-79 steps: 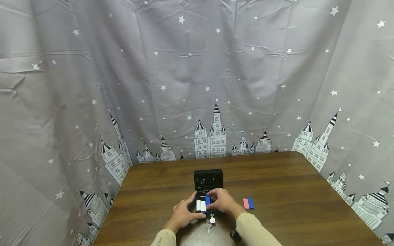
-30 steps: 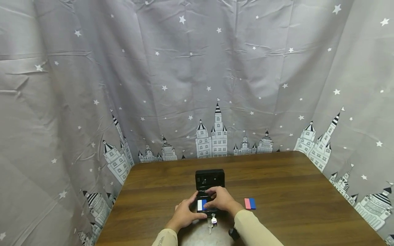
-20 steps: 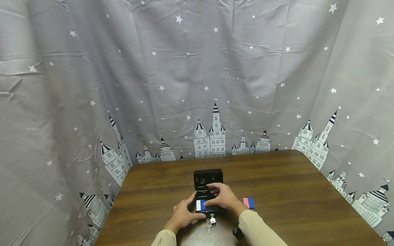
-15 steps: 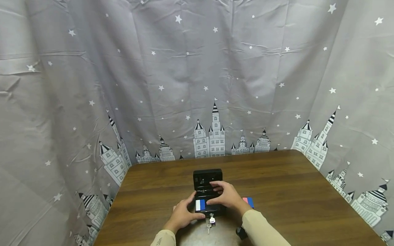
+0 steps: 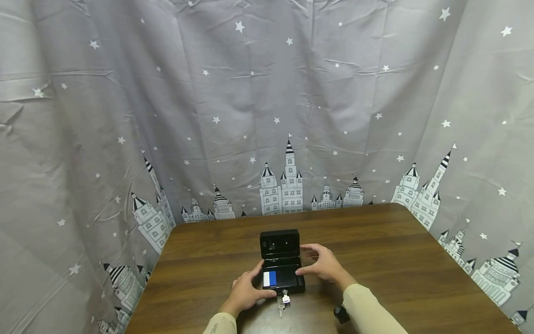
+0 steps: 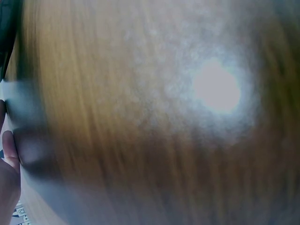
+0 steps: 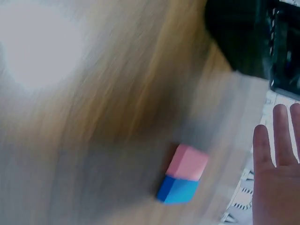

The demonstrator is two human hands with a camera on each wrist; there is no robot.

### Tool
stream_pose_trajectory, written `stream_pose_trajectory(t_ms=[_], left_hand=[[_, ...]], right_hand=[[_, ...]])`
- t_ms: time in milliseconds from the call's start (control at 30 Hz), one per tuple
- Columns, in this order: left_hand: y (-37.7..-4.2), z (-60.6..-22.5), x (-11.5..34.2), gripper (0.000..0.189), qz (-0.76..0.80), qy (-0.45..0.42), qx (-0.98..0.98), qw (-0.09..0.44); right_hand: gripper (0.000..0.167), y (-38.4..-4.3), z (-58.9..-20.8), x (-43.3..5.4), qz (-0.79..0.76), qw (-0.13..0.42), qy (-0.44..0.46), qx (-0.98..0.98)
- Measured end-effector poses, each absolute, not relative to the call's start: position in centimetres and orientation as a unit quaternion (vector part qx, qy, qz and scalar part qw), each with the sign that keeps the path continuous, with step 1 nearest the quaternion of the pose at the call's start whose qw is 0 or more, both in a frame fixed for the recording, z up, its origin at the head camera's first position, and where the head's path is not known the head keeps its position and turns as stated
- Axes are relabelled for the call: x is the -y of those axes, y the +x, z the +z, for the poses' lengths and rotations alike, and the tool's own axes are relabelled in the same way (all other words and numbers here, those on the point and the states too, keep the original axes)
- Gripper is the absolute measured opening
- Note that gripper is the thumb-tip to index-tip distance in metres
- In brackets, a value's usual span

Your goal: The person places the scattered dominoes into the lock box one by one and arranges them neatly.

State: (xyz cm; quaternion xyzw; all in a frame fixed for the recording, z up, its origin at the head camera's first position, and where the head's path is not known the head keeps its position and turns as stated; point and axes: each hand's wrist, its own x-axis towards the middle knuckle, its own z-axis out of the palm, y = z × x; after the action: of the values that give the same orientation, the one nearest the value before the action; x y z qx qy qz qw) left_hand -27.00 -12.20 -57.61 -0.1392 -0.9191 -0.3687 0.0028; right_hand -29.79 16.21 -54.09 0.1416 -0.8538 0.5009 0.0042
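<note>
A black cash box (image 5: 294,283) stands on the table with its lid (image 5: 280,244) raised. My left hand (image 5: 245,292) grips the box's left side, thumb at the front edge and a finger near the hinge. Inside, at the left, lies a white-and-blue block (image 5: 270,278) that looks like an eraser. My right hand (image 5: 327,266) is at the box's right side, fingers spread, thumb tip over the rim, holding nothing. A pink-and-blue eraser (image 7: 185,173) lies on the table in the right wrist view; in the head view the right hand covers it.
A key (image 5: 285,299) sits in the box's front lock, with a second key (image 5: 281,308) hanging below. The wooden table (image 5: 375,241) reaches back to a grey curtain (image 5: 233,130) printed with castles and stars. Light glares on the tabletop.
My right hand first had its fingers at the blue part inside the box. It has since let go and moved right, off the block. The left hand stays at the box.
</note>
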Motion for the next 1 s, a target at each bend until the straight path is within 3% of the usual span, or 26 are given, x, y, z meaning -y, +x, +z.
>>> stream_pose_trajectory(t_ms=[1000], left_hand=[[-27.0, -57.5, 12.2, 0.104, -0.373, -0.136, 0.918, -0.002]], right_hand=[[0.074, -27.9, -56.4, -25.0, 0.442, -0.025, 0.099, 0.891]])
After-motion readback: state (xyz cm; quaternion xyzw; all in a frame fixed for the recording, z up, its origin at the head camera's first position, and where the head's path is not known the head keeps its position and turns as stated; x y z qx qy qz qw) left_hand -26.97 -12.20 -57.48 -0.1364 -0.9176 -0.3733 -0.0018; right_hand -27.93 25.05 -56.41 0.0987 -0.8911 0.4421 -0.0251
